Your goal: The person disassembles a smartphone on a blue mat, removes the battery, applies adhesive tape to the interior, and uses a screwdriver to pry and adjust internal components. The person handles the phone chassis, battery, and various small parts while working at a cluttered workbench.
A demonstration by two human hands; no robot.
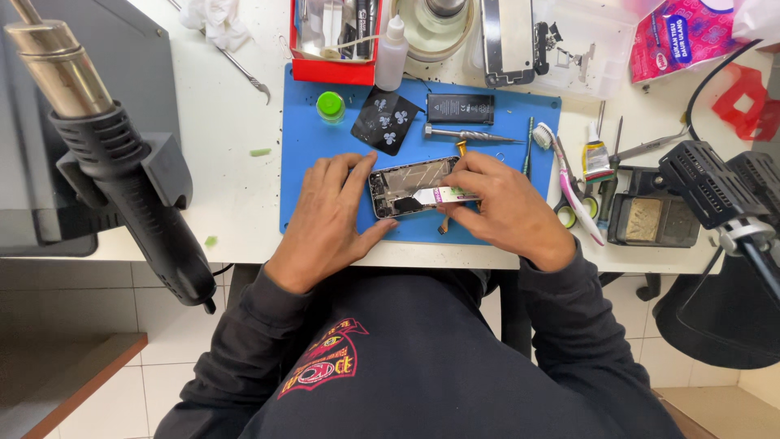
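An opened phone housing (410, 183) lies on a blue work mat (309, 162) at the desk's front edge. My left hand (329, 215) rests flat on the mat and braces the housing's left end, thumb under it. My right hand (504, 207) covers the housing's right end, its fingertips pinching a white strip (439, 195) with coloured marks that lies across the housing. A small gold flex piece (445, 225) shows below the housing.
Behind the housing on the mat lie a black battery (460, 107), a metal screwdriver (463, 134), a dark patterned card (385, 120) and a green cap (330, 106). A hot-air gun (122, 162) hangs left. Toothbrush (569, 183), tweezers and a solder sponge tray (650, 219) sit right.
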